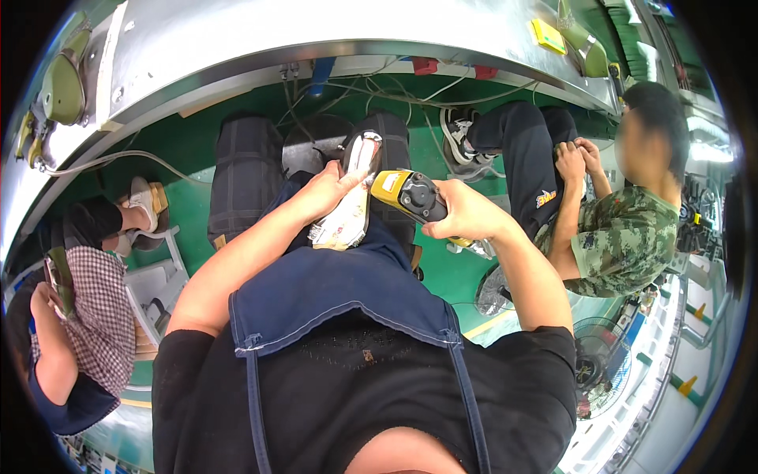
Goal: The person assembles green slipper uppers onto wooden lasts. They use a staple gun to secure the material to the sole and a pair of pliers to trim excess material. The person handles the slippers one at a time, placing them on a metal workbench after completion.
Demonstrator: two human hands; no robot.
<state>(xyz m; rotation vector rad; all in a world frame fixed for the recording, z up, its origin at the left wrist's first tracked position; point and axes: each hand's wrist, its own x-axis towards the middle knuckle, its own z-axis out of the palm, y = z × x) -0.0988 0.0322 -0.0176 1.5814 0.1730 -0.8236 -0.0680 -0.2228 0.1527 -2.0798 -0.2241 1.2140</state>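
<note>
My left hand (325, 191) is closed round the side of a pale, partly made shoe (344, 220) with a dark end, which lies lengthwise over my lap. Its underside seems to face up, though glare hides the detail. In my right hand (471, 208) is a yellow-and-black hand-held power tool (403, 194), gripped by its handle. The tool's yellow head is against or very close to the shoe's right side; I cannot tell whether they touch. Below the shoe, a blue apron (339, 288) covers my lap.
A metal workbench (316, 28) curves across the front, with loose cables (442, 101) hanging beneath it. Seated people are close by on the left (87, 308) and right (624, 229). A floor fan (596, 365) stands at the lower right. Olive-green shoes (63, 88) sit on the bench's left end.
</note>
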